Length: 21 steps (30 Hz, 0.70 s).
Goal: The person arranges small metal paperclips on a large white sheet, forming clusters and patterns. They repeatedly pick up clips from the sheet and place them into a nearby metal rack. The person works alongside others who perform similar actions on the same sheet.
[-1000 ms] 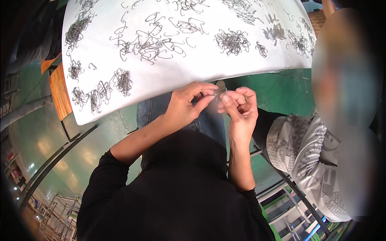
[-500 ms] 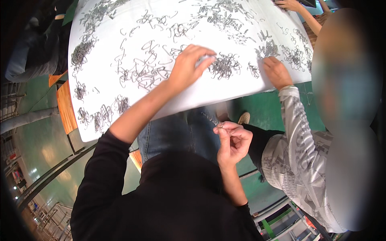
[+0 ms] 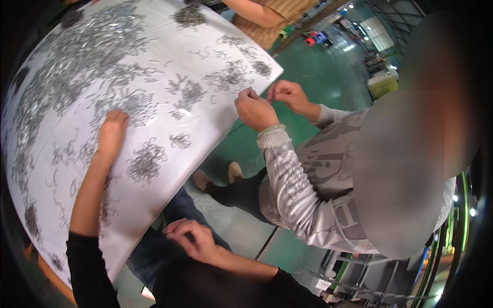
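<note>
A large white sheet-covered worktop (image 3: 154, 66) is seen strewn with heaps of small grey bent-wire metal clips (image 3: 146, 161); its near edge curves past the person's lap. The left hand (image 3: 112, 132) is laid flat, fingers together, on the sheet, touching scattered clips beside one heap. The right hand (image 3: 191, 237) is held loosely curled over the lap, below the edge; whether anything is pinched in it cannot be told. Green floor (image 3: 318, 66) lies open to the right. A co-worker in a grey patterned sleeve (image 3: 292, 185) is seated close by, both hands (image 3: 255, 109) raised together at the worktop's edge.
</note>
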### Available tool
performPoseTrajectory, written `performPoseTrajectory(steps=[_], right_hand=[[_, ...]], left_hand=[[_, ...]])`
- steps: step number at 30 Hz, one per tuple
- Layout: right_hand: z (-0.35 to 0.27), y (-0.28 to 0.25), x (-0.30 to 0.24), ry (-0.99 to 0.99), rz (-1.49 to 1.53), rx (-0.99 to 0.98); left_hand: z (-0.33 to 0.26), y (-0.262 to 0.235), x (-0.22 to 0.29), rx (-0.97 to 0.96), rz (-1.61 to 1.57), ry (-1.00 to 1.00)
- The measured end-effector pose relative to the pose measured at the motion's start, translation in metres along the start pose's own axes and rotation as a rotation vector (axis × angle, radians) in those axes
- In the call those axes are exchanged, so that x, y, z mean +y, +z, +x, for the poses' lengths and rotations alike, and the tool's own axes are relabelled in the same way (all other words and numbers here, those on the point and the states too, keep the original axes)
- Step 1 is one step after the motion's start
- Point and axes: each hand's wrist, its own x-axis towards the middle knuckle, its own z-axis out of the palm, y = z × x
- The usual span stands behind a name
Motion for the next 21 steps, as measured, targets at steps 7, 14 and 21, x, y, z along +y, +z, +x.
performPoseTrajectory(steps=[7, 14, 21], right_hand=[[0.001, -0.007, 0.009, -0.013, 0.055, -0.025], [0.004, 0.005, 0.006, -0.007, 0.095, 0.099], [0.0, 0.026, -0.006, -0.036, 0.159, 0.118]], left_hand=[[-0.008, -0.05, 0.051, -0.026, -0.475, -0.473], [-0.085, -0.107, 0.129, -0.138, -0.951, -0.58], [-0.156, -0.142, 0.165, -0.109, -1.064, -0.569]])
